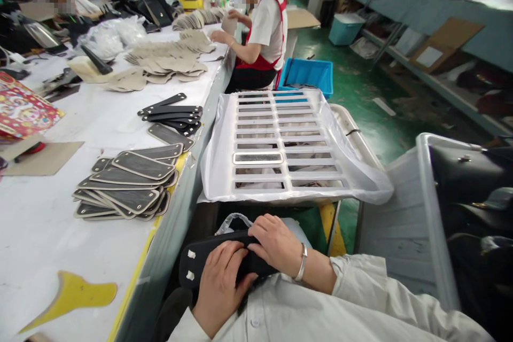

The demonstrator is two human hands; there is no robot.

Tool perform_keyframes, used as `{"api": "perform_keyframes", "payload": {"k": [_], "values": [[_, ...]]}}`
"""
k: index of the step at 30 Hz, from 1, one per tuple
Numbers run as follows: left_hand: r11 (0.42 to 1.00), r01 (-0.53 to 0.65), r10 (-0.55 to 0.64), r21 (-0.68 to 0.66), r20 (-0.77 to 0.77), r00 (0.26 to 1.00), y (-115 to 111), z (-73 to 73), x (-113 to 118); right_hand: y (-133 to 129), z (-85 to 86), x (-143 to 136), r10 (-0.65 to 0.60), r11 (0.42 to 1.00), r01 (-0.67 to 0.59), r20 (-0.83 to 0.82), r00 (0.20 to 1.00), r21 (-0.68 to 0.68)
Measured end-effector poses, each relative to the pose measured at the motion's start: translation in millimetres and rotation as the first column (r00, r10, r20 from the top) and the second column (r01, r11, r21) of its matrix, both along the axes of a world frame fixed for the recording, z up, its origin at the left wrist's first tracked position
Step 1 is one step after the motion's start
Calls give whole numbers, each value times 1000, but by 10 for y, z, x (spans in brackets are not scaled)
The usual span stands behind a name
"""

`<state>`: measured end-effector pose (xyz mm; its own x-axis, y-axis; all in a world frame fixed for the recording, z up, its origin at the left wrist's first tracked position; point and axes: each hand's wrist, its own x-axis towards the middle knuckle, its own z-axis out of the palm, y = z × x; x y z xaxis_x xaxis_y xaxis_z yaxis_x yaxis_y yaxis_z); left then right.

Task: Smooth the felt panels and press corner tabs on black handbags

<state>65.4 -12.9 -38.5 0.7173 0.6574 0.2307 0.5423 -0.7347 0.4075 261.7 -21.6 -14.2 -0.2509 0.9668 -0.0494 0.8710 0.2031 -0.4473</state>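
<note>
Trainee: Where is the workpiece?

Instructor: The black round-ended panel is at the near side, against the wearer's body, right of the bench and nearer than the white slatted rack. A plastic-wrapped loop shows just beyond its far edge; attachment cannot be told.

Trainee: State of the hands?

Instructor: Both partly closed on the panel, fingers bent. The left hand lies over its middle; the right hand covers the far edge, farther right. Fingertip contact underneath is hidden.

Trainee: Expected handling?

Instructor: Judged light, firm lengthwise and slightly padded. The matt face should not slip readily; breakage appears unlikely, creasing possible. Grip the two long edges, clear of the white patches.

Trainee: Orientation?

Instructor: Long axis roughly left to right, the left end slightly nearer. The rounded, patched end points left, toward the bench. The right end is covered.
</note>
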Motion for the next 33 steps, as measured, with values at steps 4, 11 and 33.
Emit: {"api": "perform_keyframes", "payload": {"k": [4,11,33], "values": [[998,-37,36,-50,-3,999,9,31,21,147,-49,79,47,996,-46,9,999,-79],[994,-53,49,-91,-43,998,40,68,19,224,-195,128,242,967,-245,46,969,73],[968,238,-242,81,46,969,32,36,-149,-121,8,443,-261,946,253,-13,965,-204]]}}
